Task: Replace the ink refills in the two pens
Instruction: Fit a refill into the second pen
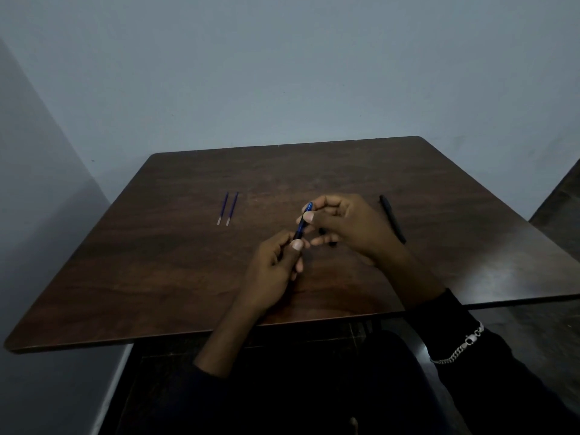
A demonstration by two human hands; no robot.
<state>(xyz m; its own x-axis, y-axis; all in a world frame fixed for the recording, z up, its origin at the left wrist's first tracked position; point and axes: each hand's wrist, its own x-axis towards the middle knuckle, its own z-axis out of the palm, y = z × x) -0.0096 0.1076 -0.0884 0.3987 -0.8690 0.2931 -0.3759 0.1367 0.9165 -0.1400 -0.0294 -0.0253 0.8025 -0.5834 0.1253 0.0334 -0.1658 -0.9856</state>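
Observation:
Above the middle of the dark wooden table (175,277) I hold a blue pen (303,223) with both hands. My left hand (276,268) grips its lower, darker end. My right hand (348,229) pinches its upper end between thumb and fingertips. A small dark piece (328,238) shows under my right fingers; what it is cannot be told. A black pen (392,218) lies on the table to the right of my right hand. Two blue refills (227,208) with pale tips lie side by side on the left.
The table stands against a grey wall (282,73), in a corner on the left. A silver chain bracelet (461,345) sits over my dark right sleeve. Dark floor shows to the right and below the table's front edge.

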